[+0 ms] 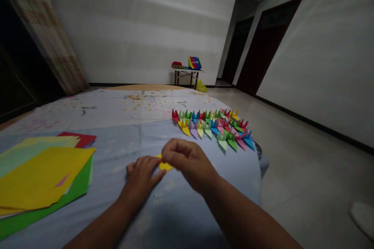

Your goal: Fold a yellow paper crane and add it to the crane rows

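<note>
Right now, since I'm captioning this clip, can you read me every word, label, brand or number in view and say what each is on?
Rainbow-striped square packet on the small dark-legged table: small markings, too blurred to read.
Small yellow folded paper: no text visible.
Rows of multicoloured folded paper cranes: no text visible.
Stacked yellow and green paper sheets: no text visible.

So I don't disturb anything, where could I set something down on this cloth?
Blue cloth lies bare below both hands, and between the coloured paper stack and the left hand. The floral cloth is free left of the origami cranes. It's crowded at those cranes and where the right hand meets the yellow paper.
</note>
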